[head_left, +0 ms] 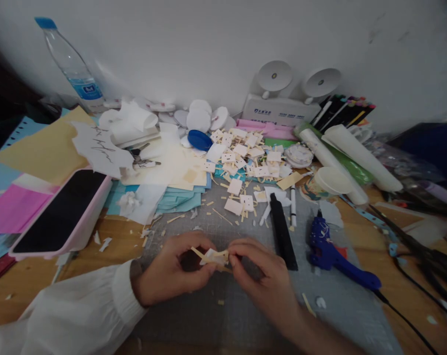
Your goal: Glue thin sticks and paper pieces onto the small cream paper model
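My left hand [179,264] pinches a small paper figure [211,256], a whitish piece with thin cream strips sticking out of it. The fingertips of my right hand [260,264] close on the figure's right end, over the grey cutting mat [193,315]. Beyond my hands lies a heap of similar paper figures [262,171], square-bodied with strip limbs, some marked with small dark dots. A few single ones, such as a pale square figure [233,206], lie nearer to me.
Right of my hands are a black tube [283,234], a blue glue gun [325,249] with its cord, and a paper cup [328,182]. To the left stand a phone in a pink case [64,212] and a water bottle [73,69]. Paper scraps [175,218] litter the mat.
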The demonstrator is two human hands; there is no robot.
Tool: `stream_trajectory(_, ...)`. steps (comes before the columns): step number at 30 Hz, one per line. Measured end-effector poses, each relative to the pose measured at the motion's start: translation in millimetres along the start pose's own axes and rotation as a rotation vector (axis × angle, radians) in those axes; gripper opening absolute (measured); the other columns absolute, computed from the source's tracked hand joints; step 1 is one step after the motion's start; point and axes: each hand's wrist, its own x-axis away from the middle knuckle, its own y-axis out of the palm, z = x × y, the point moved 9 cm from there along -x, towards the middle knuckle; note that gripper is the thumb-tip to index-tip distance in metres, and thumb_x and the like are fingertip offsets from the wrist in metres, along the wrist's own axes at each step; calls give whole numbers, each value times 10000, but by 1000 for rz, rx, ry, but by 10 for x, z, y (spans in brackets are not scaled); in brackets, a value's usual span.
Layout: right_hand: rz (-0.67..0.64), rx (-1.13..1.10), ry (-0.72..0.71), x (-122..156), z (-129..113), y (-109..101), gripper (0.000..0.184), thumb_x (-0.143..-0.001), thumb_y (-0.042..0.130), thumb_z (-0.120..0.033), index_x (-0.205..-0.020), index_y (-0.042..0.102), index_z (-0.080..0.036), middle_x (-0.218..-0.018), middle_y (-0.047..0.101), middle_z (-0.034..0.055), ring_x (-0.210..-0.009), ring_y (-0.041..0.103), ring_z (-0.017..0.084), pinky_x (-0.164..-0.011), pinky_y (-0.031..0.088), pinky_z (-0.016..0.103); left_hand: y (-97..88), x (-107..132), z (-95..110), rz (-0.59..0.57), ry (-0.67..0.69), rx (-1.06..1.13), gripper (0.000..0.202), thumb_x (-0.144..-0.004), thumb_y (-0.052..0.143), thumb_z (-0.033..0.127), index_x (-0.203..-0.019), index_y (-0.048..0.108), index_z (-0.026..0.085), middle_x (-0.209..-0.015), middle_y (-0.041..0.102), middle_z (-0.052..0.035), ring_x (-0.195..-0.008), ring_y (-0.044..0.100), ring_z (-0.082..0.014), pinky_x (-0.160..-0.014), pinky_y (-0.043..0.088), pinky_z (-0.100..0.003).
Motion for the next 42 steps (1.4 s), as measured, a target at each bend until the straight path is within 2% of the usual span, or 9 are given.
stream_trajectory(7, 74, -84, 67, -15, 28, -77, 138, -820, 532, -98, -824, 605, -216, -794, 624, 10, -759, 606, 142, -654, 493, 244, 9, 9, -41, -15, -27, 50, 97, -774, 601, 215, -815, 618, 129, -702, 570, -16, -603, 506, -118, -525, 386, -211)
stream_trajectory(12, 5, -78, 42, -17, 13, -8, 120, -795, 560, -95, -815, 583, -211, -796, 596, 6, -753, 571, 143, -668, 470, 260, 22, 9, -54, -15, -44, 86, 91, -779, 616, 215, -820, 623, 134, -701, 585, -8, -585, 509, -104, -499, 384, -187)
stream_trajectory(18, -5, -45, 13, -72, 13, -33, 119, -851, 507, -129, -772, 565, -198, -759, 592, 13, -717, 560, 140, -656, 450, 266, 91, -15, -119, -34, -90, 179, 178, -803, 633, 285, -870, 629, 121, -743, 625, -34, -615, 568, -121, -545, 445, -209)
stream_trajectory(22, -29, -160, 60, -104, 83, -13, 103, -853, 494, -175, -784, 566, -202, -769, 593, 17, -726, 574, 146, -660, 471, 271, 85, -31, -126, 29, -139, 245, 249, -778, 673, 320, -913, 624, 116, -762, 645, -38, -660, 585, -134, -600, 468, -229)
stream_trajectory(24, -51, -299, 111, -104, 139, 40, 41, -831, 525, -209, -859, 554, -211, -812, 591, 15, -737, 590, 145, -651, 494, 265, 65, -36, -93, 82, -145, 249, 272, -759, 693, 338, -908, 631, 118, -803, 658, -44, -714, 597, -146, -640, 475, -237)
stream_trajectory(27, -66, -487, 150, -100, 175, 103, 95, -819, 543, -256, -903, 510, -228, -831, 574, 3, -698, 595, 132, -603, 506, 249, 47, -38, -21, 140, -132, 244, 313, -747, 705, 379, -914, 629, 125, -844, 666, -50, -758, 611, -166, -677, 486, -260)
stream_trajectory(32, -45, -589, 136, -113, 135, 57, 167, -805, 567, -284, -931, 466, -239, -811, 564, -9, -692, 589, 135, -590, 495, 246, 17, -19, 121, 149, -68, 222, 404, -741, 719, 366, -1054, 579, 153, -881, 650, -44, -791, 616, -170, -687, 494, -270)
stream_trajectory(37, -44, -607, 58, -106, 56, 18, 210, -814, 567, -290, -972, 438, -241, -794, 558, -20, -657, 581, 121, -581, 482, 236, -41, 36, 300, 125, -10, 191, 416, -749, 714, 367, -1073, 568, 153, -856, 628, -34, -758, 615, -157, -668, 489, -264)
stream_trajectory(42, 3, -440, -41, -117, 11, -27, 178, -825, 567, -314, -949, 478, -224, -761, 622, -6, -649, 613, 137, -573, 497, 246, -61, 93, 403, 140, -8, 147, 357, -748, 701, 420, -943, 596, 139, -838, 646, -42, -725, 612, -155, -689, 495, -293)
